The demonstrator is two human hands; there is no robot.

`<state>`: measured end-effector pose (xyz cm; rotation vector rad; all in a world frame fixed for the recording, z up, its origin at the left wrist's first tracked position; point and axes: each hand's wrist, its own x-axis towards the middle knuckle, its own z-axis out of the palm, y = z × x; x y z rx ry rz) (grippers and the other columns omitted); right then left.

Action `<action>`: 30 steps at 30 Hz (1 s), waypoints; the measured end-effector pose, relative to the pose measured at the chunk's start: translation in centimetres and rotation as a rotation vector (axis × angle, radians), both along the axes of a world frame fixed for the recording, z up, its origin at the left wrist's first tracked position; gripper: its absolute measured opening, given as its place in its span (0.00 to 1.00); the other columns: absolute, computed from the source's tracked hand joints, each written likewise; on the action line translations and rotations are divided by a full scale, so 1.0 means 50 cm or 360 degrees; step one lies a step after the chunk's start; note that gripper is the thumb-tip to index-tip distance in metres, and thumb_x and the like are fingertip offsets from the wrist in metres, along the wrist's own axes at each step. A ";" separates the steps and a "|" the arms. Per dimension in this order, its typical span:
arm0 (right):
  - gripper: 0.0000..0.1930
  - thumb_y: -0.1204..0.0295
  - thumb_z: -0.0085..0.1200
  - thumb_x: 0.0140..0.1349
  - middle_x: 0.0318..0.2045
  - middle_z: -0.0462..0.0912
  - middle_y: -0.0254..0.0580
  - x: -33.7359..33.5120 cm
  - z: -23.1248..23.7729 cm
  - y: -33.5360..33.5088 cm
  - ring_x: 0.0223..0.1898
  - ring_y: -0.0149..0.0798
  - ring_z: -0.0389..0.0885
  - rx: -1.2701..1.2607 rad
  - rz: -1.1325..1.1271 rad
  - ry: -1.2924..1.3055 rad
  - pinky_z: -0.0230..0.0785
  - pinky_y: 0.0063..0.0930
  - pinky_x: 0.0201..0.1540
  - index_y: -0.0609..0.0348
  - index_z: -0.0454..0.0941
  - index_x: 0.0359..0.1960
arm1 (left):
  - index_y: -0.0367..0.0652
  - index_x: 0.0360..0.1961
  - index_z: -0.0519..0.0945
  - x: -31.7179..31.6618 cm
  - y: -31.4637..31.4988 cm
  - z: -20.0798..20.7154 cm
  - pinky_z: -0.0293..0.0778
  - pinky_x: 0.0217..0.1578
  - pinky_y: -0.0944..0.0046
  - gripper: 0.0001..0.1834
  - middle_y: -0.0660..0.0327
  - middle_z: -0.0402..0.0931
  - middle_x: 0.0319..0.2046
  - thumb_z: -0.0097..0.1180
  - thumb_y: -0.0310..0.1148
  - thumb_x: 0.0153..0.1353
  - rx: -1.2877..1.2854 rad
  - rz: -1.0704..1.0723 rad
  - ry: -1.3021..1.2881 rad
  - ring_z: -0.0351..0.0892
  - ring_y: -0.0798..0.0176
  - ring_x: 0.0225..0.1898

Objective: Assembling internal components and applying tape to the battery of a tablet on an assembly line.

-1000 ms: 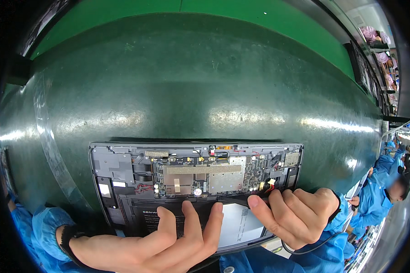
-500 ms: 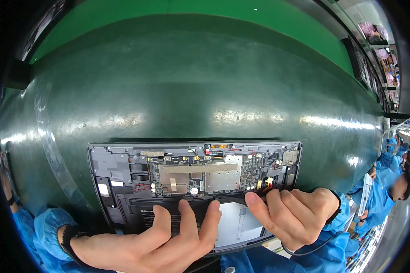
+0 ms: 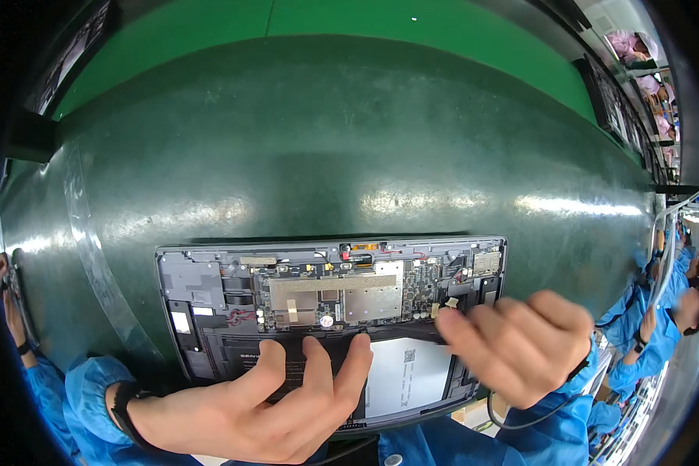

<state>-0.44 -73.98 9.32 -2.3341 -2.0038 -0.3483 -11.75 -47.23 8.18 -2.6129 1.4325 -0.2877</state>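
An opened flat electronic device (image 3: 202, 276), like a tablet or thin laptop, lies before me with its insides exposed. A circuit board (image 3: 373, 295) runs along its upper half, with a black battery (image 3: 248, 361) and a white-silver panel (image 3: 408, 377) below. My left hand (image 3: 287, 396) rests over the battery, fingers spread and tips near the board's lower edge. My right hand (image 3: 520, 342) is curled at the board's right end, its thumb beside a small pale-yellow tab (image 3: 452, 303). A dark strip (image 3: 408, 332) runs towards that thumb; whatever the fingers pinch is hidden.
A green mat (image 3: 303, 171) covers the bench, with a strip of clear tape (image 3: 93, 256) on its left. A thin dark cable (image 3: 512, 426) loops below my right hand. Co-workers in blue (image 3: 645, 326) are at the right, and another person's hand (image 3: 14, 318) shows at far left.
My right hand has shifted slightly up and right, uncovering more of the white-silver panel. Its thumb now hides the coloured wires near the pale tab. My left hand stays on the battery.
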 end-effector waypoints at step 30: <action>0.20 0.74 0.65 0.54 0.15 0.58 0.22 -0.061 -0.053 0.020 0.14 0.19 0.59 0.0155 0.0038 0.0285 0.50 0.18 0.16 0.67 0.86 0.50 | 0.40 0.42 0.88 -0.005 -0.030 -0.005 0.73 0.39 0.63 0.17 0.59 0.83 0.49 0.52 0.37 0.60 -0.0152 0.0035 0.0025 0.79 0.62 0.41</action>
